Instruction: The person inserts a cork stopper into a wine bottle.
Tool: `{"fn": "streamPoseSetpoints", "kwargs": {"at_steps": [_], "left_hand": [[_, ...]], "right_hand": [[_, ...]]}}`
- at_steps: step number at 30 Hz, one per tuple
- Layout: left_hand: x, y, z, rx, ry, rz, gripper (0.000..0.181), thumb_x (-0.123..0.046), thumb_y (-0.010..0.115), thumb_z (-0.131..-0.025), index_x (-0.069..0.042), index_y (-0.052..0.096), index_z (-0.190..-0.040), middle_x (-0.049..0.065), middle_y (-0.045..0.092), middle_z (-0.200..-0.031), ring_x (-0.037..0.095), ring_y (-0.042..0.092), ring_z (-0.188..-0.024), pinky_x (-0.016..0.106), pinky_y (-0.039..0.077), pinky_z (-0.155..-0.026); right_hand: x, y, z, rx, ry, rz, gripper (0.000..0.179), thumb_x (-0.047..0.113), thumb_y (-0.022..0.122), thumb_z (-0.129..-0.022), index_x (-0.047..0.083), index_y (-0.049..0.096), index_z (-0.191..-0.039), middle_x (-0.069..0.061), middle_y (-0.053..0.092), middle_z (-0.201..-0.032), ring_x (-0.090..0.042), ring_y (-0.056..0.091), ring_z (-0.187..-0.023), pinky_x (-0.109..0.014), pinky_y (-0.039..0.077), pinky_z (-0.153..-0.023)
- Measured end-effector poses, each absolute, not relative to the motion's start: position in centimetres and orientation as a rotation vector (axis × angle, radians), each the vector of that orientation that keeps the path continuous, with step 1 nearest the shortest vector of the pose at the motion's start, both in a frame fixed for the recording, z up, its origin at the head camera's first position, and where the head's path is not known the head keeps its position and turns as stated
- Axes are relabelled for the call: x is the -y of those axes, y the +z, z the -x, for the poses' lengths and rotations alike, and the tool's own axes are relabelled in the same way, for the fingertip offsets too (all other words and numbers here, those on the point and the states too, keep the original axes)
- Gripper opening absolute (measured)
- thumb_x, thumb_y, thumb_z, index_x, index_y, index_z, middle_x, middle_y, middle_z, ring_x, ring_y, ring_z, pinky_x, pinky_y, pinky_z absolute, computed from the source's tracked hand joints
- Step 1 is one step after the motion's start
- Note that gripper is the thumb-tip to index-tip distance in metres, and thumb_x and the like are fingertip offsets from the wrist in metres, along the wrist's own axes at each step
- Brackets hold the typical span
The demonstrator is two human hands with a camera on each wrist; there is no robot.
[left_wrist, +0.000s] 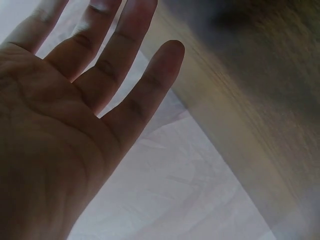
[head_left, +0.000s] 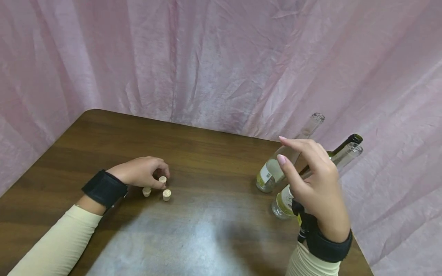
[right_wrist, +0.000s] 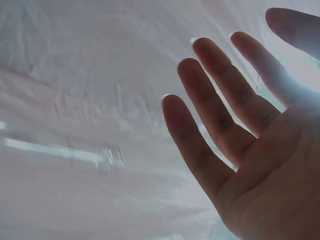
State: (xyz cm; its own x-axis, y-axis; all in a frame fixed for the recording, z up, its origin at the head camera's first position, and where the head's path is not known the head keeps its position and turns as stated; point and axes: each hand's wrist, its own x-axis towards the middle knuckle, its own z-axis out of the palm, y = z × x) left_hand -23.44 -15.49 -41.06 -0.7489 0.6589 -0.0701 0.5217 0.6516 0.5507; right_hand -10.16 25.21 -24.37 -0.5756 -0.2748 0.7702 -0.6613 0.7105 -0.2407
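Observation:
My left hand (head_left: 146, 170) is low over the table, thumb and fingers spread around a small cork stopper (head_left: 162, 179). Two more corks stand close by, one below the thumb (head_left: 146, 191) and one just right of its tip (head_left: 167, 195). In the left wrist view, the palm and extended fingers (left_wrist: 132, 107) show no object on them. Raised in front of the bottles, my right hand (head_left: 315, 184) has its thumb and index finger apart, holding nothing. Behind it are a clear glass bottle (head_left: 266, 178), a second clear bottle (head_left: 349, 151) and a dark green bottle (head_left: 355, 138), both partly hidden.
The brown wooden table (head_left: 207, 161) has a rounded far-left corner. A pink curtain (head_left: 221, 65) hangs right behind it. The bottles stand uncapped and close together toward the table's right side. Both wrists wear black straps (head_left: 105, 188).

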Motion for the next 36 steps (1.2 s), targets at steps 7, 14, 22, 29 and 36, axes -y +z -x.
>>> {"fn": "streamPoseSetpoints", "kwargs": {"at_steps": [7,14,22,29,36], "left_hand": [[15.7,-41.0,23.4,-2.609,0.757,-0.956,0.013,-0.028,0.083,-0.087,-0.024,0.072,-0.094,-0.01,0.064,-0.097,0.014,0.06,-0.091,0.041,0.05,-0.084],[15.9,-40.7,23.4,-2.608,0.757,-0.97,0.012,-0.028,0.082,-0.088,-0.025,0.071,-0.091,-0.011,0.063,-0.095,0.013,0.059,-0.091,0.041,0.05,-0.085],[16.2,-40.2,23.5,-2.673,0.772,-1.017,0.01,-0.028,0.08,-0.089,-0.026,0.07,-0.09,-0.012,0.062,-0.094,0.013,0.059,-0.089,0.04,0.05,-0.084],[16.2,-39.6,23.2,-2.676,0.821,-1.018,0.008,-0.029,0.076,-0.094,-0.022,0.075,-0.098,-0.014,0.068,-0.099,0.011,0.067,-0.096,0.041,0.055,-0.087],[15.8,-39.1,22.6,-2.684,0.896,-1.1,0.018,-0.025,0.076,-0.095,-0.016,0.079,-0.11,-0.014,0.072,-0.102,0.01,0.07,-0.097,0.044,0.057,-0.085]], "right_hand": [[-26.1,-22.9,8.8,1.883,0.809,-0.572,0.028,0.005,0.071,-0.092,-0.007,0.076,-0.116,-0.022,0.07,-0.112,-0.019,0.061,-0.113,-0.03,0.041,-0.102],[-28.3,-22.4,8.9,1.721,0.85,-0.254,0.046,0.017,0.069,-0.089,-0.005,0.066,-0.13,-0.004,0.057,-0.131,-0.022,0.051,-0.124,-0.031,0.036,-0.106],[-34.4,-23.6,9.5,2.172,0.867,-0.042,0.075,0.022,0.069,-0.098,0.012,0.035,-0.164,0.001,0.045,-0.145,-0.009,0.046,-0.128,-0.022,0.037,-0.102],[-37.6,-24.4,9.2,2.612,0.836,-0.022,0.056,0.034,0.058,-0.107,0.007,0.044,-0.155,-0.01,0.058,-0.127,-0.001,0.054,-0.107,-0.012,0.04,-0.086],[-37.6,-25.4,9.5,2.59,0.825,-0.186,0.035,0.026,0.057,-0.108,0.007,0.059,-0.137,-0.001,0.071,-0.113,-0.005,0.067,-0.099,-0.012,0.045,-0.084]]}}
